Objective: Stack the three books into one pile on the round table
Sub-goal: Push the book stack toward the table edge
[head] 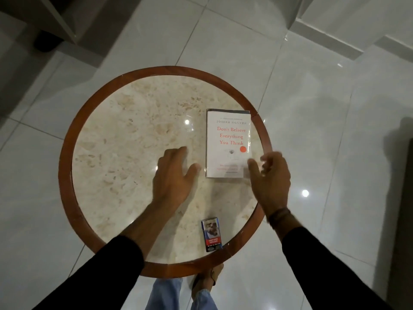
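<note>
Round table (67,153), marble top, wooden rim, seen from above. White book (228,144) with red title lies flat on right part of top, far right corner at rim; edge of a darker book shows beneath its far end; only 2 covers discernible. Left hand (173,175) just left of book, fingers spread, empty, apart from it. Right hand (271,177) at book's near right corner, fingers loosely apart, blurred; contact cannot be told. Small printed box (211,234) near front rim
</note>
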{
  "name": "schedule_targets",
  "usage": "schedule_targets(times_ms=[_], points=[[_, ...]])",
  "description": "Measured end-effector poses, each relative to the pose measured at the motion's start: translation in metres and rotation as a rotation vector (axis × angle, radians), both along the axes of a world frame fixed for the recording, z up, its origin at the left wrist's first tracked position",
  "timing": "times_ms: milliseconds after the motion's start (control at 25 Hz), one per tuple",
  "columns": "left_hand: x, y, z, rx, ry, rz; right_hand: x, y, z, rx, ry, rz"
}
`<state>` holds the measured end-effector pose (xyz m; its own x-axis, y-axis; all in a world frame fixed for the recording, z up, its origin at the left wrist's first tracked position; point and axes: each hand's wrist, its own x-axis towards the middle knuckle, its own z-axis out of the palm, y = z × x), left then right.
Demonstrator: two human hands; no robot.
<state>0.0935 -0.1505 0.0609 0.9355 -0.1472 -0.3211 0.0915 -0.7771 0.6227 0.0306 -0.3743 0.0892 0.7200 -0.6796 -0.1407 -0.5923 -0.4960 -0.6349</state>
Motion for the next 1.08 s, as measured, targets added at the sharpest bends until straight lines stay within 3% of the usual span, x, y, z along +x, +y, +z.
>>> schedule_targets(times_ms=[120, 240, 440, 560, 760, 880, 1080], points=[[-0.054, 0.091, -0.011, 0.172, -0.193, -0.076, -0.076, 0.05, -0.005, 0.076, 0.093, 0.148], [-0.09, 0.176, -0.026, 0.325, -0.204, -0.028, -0.13, 0.109, -0.02, 0.085, 0.268, 0.282], [-0.07, 0.171, -0.035, 0.388, -0.193, -0.09, -0.163, 0.099, -0.032, -0.048, 0.343, 0.267], [-0.072, 0.194, -0.042, 0.461, -0.18, -0.061, -0.17, 0.117, -0.038, -0.024, 0.358, 0.276], [-0.074, 0.207, -0.051, 0.449, -0.167, -0.073, -0.155, 0.139, -0.037, -0.032, 0.393, 0.218], [-0.075, 0.21, -0.055, 0.392, -0.19, -0.042, -0.127, 0.171, -0.032, 0.039, 0.297, 0.289], [-0.075, 0.21, -0.062, 0.364, -0.172, -0.021, -0.007, 0.244, -0.043, 0.069, 0.163, 0.437]])
